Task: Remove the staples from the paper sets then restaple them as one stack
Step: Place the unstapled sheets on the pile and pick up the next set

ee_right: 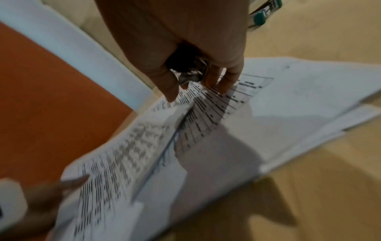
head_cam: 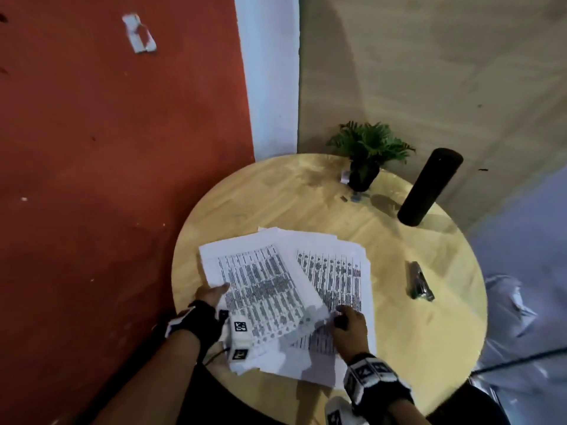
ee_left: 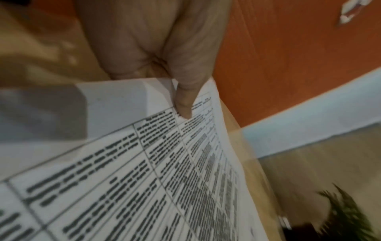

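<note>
Several printed paper sets lie fanned on a round wooden table (head_cam: 414, 332). The top set (head_cam: 260, 283) is lifted at its near edge above the others (head_cam: 337, 271). My left hand (head_cam: 214, 293) pinches this set at its left edge, with the thumb (ee_left: 183, 101) on the printed face. My right hand (head_cam: 345, 317) sits at the set's right corner and grips a small dark metal staple remover (ee_right: 189, 73), while its fingertips (ee_right: 224, 88) touch the paper. A green and silver stapler (head_cam: 420, 282) lies on the table to the right, apart from both hands.
A small potted plant (head_cam: 366, 154) and a tall black cylinder (head_cam: 429, 187) stand at the table's far side, with small bits (head_cam: 352, 197) near the pot. A red wall (head_cam: 122, 179) is close on the left. Crumpled white material (head_cam: 509, 305) lies beyond the right rim.
</note>
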The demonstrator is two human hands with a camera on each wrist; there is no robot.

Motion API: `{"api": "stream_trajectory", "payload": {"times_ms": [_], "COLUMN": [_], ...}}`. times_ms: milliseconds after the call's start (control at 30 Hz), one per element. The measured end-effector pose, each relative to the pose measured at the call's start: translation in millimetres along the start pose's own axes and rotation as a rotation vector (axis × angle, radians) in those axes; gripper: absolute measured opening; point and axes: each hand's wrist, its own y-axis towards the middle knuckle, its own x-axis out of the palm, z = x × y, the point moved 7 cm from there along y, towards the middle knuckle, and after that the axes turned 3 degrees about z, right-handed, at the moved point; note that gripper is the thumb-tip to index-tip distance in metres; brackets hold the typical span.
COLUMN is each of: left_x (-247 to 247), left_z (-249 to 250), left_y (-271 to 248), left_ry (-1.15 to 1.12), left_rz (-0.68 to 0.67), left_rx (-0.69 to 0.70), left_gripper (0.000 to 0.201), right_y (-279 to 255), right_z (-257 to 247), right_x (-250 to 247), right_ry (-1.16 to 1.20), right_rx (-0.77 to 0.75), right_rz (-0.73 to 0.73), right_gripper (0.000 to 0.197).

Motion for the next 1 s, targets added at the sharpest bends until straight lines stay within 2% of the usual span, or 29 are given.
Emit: {"api": "stream_trajectory", "payload": {"times_ms": [67, 100, 167, 300, 433, 567, 667, 733, 800, 933, 1000], "left_x": [17, 27, 48, 96, 119, 50, -19, -43, -55, -57, -58], "left_z": [8, 14, 25, 42, 57, 96, 125, 143, 152, 139, 132], "left_y": [-16, -24, -38, -59, -67, -36, -15, -12, -7, 17, 27], "left_ry": [-0.003, 0.013, 0.047, 0.023, -0.022, 0.181, 0.441, 0.577, 0.673, 0.721, 0.763], "left_rz": [0.041, 0.057, 0.071, 0.008, -0.136, 0.022, 0.176, 0.243, 0.284, 0.269, 0.321], "left_rx": [0.031, 0.060, 0.120, 0.170, 0.180, 0.273, 0.299, 0.379, 0.413, 0.376, 0.368], "left_gripper": [0.055, 0.054, 0.053, 0.052, 0.047, 0.050, 0.046, 0.038, 0.038, 0.038, 0.051], "right_y": [-6, -8, -7, 8, 17, 19, 18, 20, 20, 22, 24], "right_z": [5, 7, 13, 38, 55, 55, 53, 54, 54, 54, 55], "right_x": [-1, -3, -12, -36, -64, -70, -65, -65, -64, -64, -62], "right_ry": [-0.133, -0.182, -0.267, -0.345, -0.324, -0.372, -0.460, -0.492, -0.488, -0.502, -0.508], "right_rx": [0.007, 0.020, 0.041, 0.098, 0.137, 0.103, 0.079, 0.073, 0.078, 0.085, 0.072], "right_rz": [0.014, 0.015, 0.043, 0.102, 0.151, 0.099, 0.064, 0.052, 0.041, 0.049, 0.052], "right_gripper": [0.066, 0.066, 0.052, 0.039, 0.044, 0.072, 0.059, 0.053, 0.050, 0.048, 0.048]}}
